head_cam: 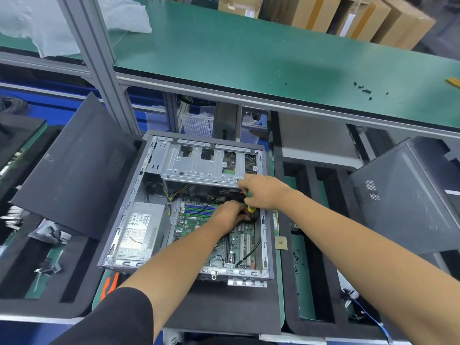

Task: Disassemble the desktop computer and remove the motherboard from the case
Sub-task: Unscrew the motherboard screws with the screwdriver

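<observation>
An open grey computer case [124, 220] lies flat on a black foam tray. The green motherboard [196, 225] fills its lower right part, with blue memory slots and black cables across it. A silver power supply [140, 232] sits at the lower left and a metal drive cage [199, 163] spans the top. My right hand [263, 191] grips a screwdriver [250, 201] with a green and yellow handle, pointing down at the board's right side. My left hand [231, 214] rests on the board just below and left of the tool, fingers curled around its tip; what they hold is hidden.
A black side panel [77, 170] leans at the left of the case, another grey panel [408, 195] at the right. A small square chip [281, 243] lies on the tray edge. Loose screws [363, 89] dot the green bench behind. Cardboard boxes [348, 16] stand at the far back.
</observation>
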`<state>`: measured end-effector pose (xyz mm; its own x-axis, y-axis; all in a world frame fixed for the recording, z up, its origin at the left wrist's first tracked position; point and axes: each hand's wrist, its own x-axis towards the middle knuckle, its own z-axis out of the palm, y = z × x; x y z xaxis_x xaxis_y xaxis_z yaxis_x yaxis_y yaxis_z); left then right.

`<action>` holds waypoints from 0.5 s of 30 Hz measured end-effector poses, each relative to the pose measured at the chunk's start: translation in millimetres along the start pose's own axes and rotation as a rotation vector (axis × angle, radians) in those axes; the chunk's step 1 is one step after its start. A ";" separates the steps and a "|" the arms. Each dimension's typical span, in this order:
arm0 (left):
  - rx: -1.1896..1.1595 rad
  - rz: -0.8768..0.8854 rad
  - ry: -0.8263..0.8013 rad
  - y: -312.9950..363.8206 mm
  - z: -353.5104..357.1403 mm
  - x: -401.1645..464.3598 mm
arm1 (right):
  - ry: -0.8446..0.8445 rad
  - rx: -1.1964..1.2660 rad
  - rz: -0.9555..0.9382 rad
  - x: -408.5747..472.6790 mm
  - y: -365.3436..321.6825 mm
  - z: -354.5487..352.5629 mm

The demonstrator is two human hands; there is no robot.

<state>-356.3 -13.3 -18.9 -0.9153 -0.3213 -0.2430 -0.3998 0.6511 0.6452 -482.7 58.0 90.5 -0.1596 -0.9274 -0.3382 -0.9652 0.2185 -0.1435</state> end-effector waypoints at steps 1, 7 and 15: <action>-0.003 -0.001 0.002 0.0 0.3 -0.3 | -0.005 -0.007 0.000 0.1 -0.3 0.0; 0.033 -0.013 -0.002 1.1 0.2 -0.1 | -0.004 -0.046 0.012 -0.6 1.1 1.6; 0.032 0.002 -0.013 -0.3 0.1 -0.1 | 0.005 -0.033 0.033 1.3 -0.1 -1.1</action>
<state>-356.1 -13.4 -19.1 -0.9165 -0.3112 -0.2515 -0.3994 0.6735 0.6220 -483.0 56.5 91.1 -0.1928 -0.9214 -0.3375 -0.9657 0.2392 -0.1013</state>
